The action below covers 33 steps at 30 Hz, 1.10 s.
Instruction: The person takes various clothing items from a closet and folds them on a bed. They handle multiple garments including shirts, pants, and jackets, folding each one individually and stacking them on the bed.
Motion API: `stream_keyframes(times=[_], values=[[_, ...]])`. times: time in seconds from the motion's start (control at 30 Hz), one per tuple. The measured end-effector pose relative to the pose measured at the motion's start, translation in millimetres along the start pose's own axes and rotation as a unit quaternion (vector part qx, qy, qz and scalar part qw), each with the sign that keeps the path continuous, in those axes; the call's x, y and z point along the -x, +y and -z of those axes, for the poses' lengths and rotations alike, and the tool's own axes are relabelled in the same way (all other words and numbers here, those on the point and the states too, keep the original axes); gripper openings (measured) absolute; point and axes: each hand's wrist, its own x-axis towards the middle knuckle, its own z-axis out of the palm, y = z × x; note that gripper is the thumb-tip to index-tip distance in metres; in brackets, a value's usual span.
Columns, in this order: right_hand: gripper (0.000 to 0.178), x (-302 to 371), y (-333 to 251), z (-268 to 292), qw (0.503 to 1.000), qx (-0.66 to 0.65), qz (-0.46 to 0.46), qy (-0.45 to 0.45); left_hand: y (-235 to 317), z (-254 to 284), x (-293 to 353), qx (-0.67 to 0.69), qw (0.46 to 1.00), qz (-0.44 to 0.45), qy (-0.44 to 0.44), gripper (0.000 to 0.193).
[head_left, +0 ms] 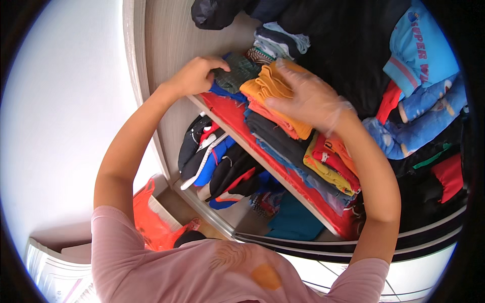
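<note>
My left hand (196,74) is at the left end of a wardrobe shelf, against a dark green checked folded garment (236,70). Its index finger and thumb curve apart, with a gap between them. My right hand (310,98), slightly blurred, lies with fingers and thumb spread over a mustard-yellow folded garment (262,86). Under that is a coral-orange folded garment (275,115), partly hidden. Dark grey folded clothes (278,146) sit next to these on the shelf. A yellow folded garment (323,169) and a red one (336,161) lie nearer my right forearm.
A red liner (222,111) covers the shelf (268,169). Below lie jumbled dark and blue clothes (217,161) and a teal cloth (298,217). Dark clothes (348,50) and a light-blue garment (424,50) fill the right. A red plastic bag (151,222) stands at lower left.
</note>
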Motion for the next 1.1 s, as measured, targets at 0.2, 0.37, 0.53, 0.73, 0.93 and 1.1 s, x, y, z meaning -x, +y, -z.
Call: stream_keyframes(times=[0.2,0.37,0.53,0.73,0.93,1.1], values=[[0.073,-3,8,-28,0.988,0.102,-0.107,-0.047,1,-25,5,-0.027,0.996,0.008,-0.09,0.049],[0.068,1,50,-2,0.952,-0.266,-0.15,-0.002,-29,-39,1,0.04,0.989,0.139,-0.022,0.024],[0.068,14,51,-26,0.954,-0.266,-0.137,0.016,-27,-42,0,0.102,0.986,0.129,-0.041,0.026],[0.068,4,29,-30,0.99,-0.122,-0.075,-0.013,-21,-48,-1,-0.113,0.983,0.033,-0.142,0.047],[0.057,23,39,-19,0.966,-0.228,-0.125,0.001,19,-59,-9,0.031,0.999,0.041,0.014,0.036],[0.041,72,19,4,0.829,-0.485,-0.12,0.253,55,-48,-4,0.108,0.97,0.037,0.216,0.022]])
